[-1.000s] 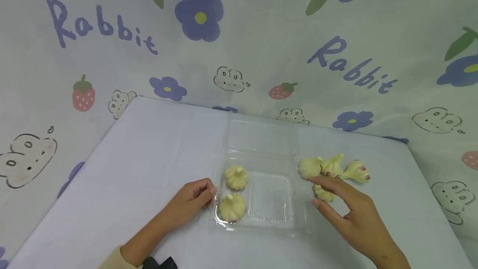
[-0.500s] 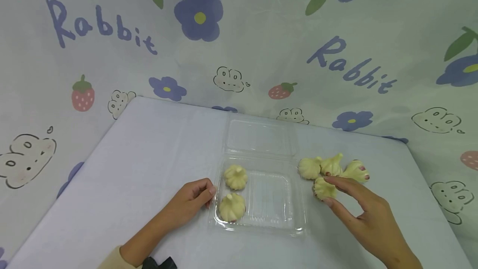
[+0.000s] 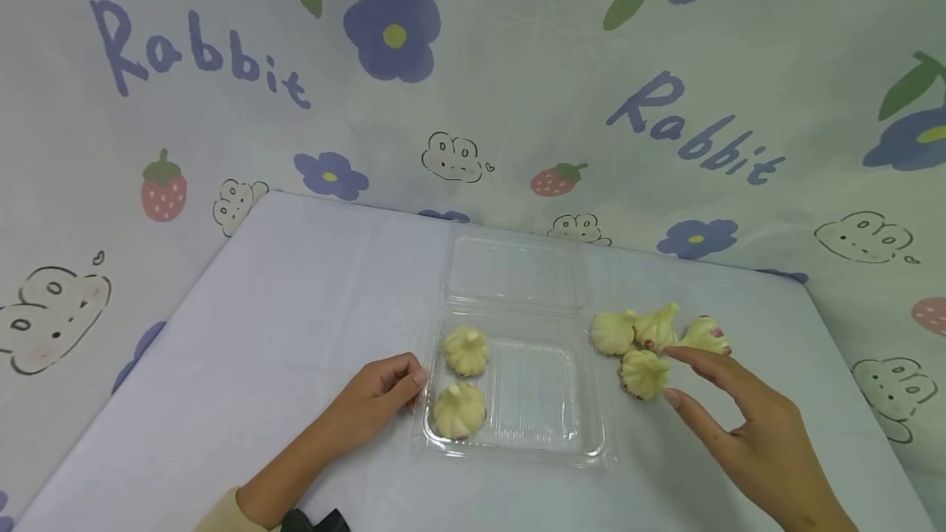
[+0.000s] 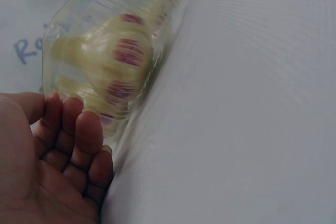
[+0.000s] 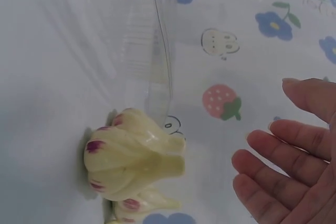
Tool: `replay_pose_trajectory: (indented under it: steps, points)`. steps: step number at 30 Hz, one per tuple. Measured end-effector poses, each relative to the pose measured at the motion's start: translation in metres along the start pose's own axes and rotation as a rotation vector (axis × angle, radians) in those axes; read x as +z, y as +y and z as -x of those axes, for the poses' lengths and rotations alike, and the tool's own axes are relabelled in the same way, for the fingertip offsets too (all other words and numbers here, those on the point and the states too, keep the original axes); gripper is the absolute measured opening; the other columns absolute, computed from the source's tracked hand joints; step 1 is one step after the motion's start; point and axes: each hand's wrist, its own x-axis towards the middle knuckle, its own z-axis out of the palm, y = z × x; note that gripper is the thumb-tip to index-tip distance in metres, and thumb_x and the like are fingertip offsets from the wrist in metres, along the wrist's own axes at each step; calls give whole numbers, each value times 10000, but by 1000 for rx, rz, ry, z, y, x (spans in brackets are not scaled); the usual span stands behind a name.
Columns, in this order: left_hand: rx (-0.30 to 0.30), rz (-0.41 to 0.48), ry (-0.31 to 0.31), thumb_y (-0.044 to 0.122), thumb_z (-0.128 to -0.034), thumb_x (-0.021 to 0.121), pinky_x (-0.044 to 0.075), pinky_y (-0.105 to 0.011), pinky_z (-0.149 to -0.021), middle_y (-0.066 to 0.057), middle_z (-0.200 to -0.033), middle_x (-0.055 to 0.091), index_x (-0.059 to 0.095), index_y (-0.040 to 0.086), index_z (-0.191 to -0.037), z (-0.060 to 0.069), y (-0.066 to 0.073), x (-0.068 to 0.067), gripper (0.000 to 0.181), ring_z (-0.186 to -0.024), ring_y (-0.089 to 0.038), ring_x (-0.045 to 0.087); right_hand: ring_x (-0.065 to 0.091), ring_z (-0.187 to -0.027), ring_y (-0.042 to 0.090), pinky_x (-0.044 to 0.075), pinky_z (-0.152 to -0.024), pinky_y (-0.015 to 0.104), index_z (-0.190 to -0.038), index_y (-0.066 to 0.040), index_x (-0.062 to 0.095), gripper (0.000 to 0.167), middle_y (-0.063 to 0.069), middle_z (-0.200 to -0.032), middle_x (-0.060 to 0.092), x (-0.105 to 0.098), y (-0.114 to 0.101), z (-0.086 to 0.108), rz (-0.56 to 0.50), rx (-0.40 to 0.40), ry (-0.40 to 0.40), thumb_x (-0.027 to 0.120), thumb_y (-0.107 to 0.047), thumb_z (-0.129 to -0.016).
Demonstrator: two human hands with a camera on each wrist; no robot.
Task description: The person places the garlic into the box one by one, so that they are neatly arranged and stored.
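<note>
From where I stand, the right hand (image 3: 772,442) has drawn back toward four o'clock; a second ago its thumb and forefinger reached over the near garlic bulb (image 3: 645,374), and now that bulb shows almost whole beside the fingertips. Its fingers are spread and hold nothing. The bulb has stayed put, at three o'clock from the clear box (image 3: 535,392), with three more loose bulbs around it: left bulb (image 3: 612,333) at eleven, middle bulb (image 3: 656,325) near twelve, right bulb (image 3: 704,337) at two. The left hand (image 3: 380,392) hasn't budged, fingers curled, pinching the box's nine o'clock edge. Inside, upper bulb (image 3: 466,350) and lower bulb (image 3: 460,410) sit unchanged along that side.
</note>
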Motion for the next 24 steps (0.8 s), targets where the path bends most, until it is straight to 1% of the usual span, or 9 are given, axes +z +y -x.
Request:
replay_pose_trajectory:
  steps: [2, 5, 7, 12, 15, 17, 21, 24]
  points:
    - [1, 3, -1, 213, -1116, 526, 480, -282, -663, -46, -769, 603, 591, 118, -868, 0, 0, 0, 273, -703, -210, 557, 519, -1221, -136, 371, -958, 25, -1361, -226, 688, 656, -42, -1282, 704, -1, 2, 1, 7, 14, 7, 902, 3, -785]
    - [0, 1, -2, 214, -1116, 526, 479, -282, -662, -34, -769, 603, 591, 117, -867, 0, 0, 0, 275, -703, -208, 557, 487, -1256, -146, 342, -987, 23, -1368, -217, 680, 667, -4, -1292, 698, -2, 5, 2, 12, 19, 16, 907, -2, -778]
    - [-1, 0, -1, 215, -1116, 526, 480, -282, -662, -28, -770, 603, 591, 117, -866, 0, 0, 0, 276, -704, -208, 558, 473, -1283, -140, 319, -1013, 25, -1372, -194, 674, 689, 27, -1296, 694, -2, 8, 2, 15, 1, 26, 910, 16, -761]
    - [3, 1, 1, 211, -1115, 527, 486, -286, -663, -29, -771, 601, 591, 116, -866, 0, -1, 0, 274, -706, -208, 565, 461, -1307, -131, 317, -1024, 33, -1375, -166, 668, 705, 69, -1293, 690, -4, 14, 4, 30, -6, 46, 914, 29, -744]
    - [0, 3, 3, 212, -1115, 528, 483, -283, -661, -35, -767, 600, 592, 117, -863, 0, -1, 0, 277, -702, -209, 561, 442, -1297, -158, 313, -997, 11, -1382, -168, 664, 701, 69, -1300, 686, -5, 17, 5, 42, 13, 51, 915, 10, -753]
    - [0, 3, 1, 213, -1116, 527, 480, -282, -659, -42, -763, 600, 591, 116, -862, 0, -1, 0, 279, -698, -214, 557, 433, -1293, -169, 334, -954, 0, -1395, -172, 657, 715, 68, -1322, 679, -7, 19, 5, 54, 26, 56, 918, 3, -753]
    - [-1, 7, -4, 213, -1117, 525, 477, -284, -658, -55, -763, 602, 589, 113, -865, 0, 0, 0, 278, -696, -225, 556, 423, -1301, -173, 334, -934, -10, -1425, -171, 639, 762, 110, -1365, 658, -8, 23, 6, 64, 39, 66, 920, 15, -742]
    - [-2, 9, -7, 211, -1117, 523, 480, -287, -660, -59, -769, 603, 588, 109, -870, 0, 0, 0, 275, -699, -230, 559, 417, -1305, -175, 390, -881, 8, -1441, -187, 629, 777, 121, -1380, 650, -8, 26, 6, 68, 53, 70, 920, 7, -747]
